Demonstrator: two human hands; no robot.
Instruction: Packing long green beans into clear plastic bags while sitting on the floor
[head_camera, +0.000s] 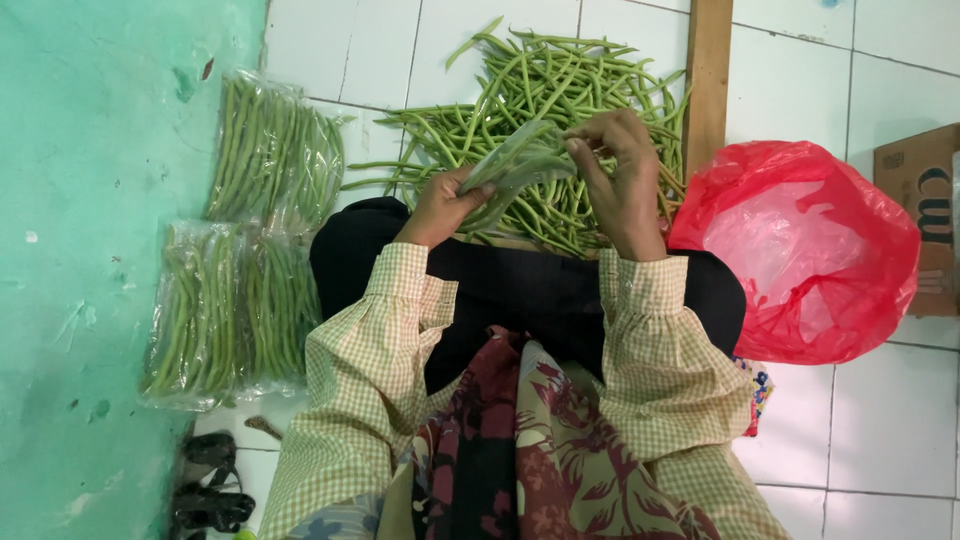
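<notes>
Hands: both are working over the lap, lifted above a loose pile of long beans (560, 110) lying on the white tiled floor (880, 420).
Left hand: the left hand (440, 205) is closing around the near-left end of a clear plastic bag (515, 165) holding a few green beans; the fingers are curling under it.
Right hand: the right hand (620, 175) is pinching the far-right end of the same bag, thumb and fingertips pressing together at its mouth.
Bag axis: the bag is running slantwise between the two hands, low at the left hand and rising toward the right hand, so each hand is gripping one end and neither is nearer to its middle.
Bag position: it is hanging just above the pile, near the edge closest to the person.
Left side: two filled packs of beans (250, 230) are lying side by side along the green wall (90, 250).
Right side: a red plastic bag (800, 250) is sitting open just beside the right sleeve, with a cardboard box (925, 200) behind it.
Far right: a wooden strip (708, 80) is standing beside the pile.
Near left: dark sandals (205, 490) are lying by the wall.
</notes>
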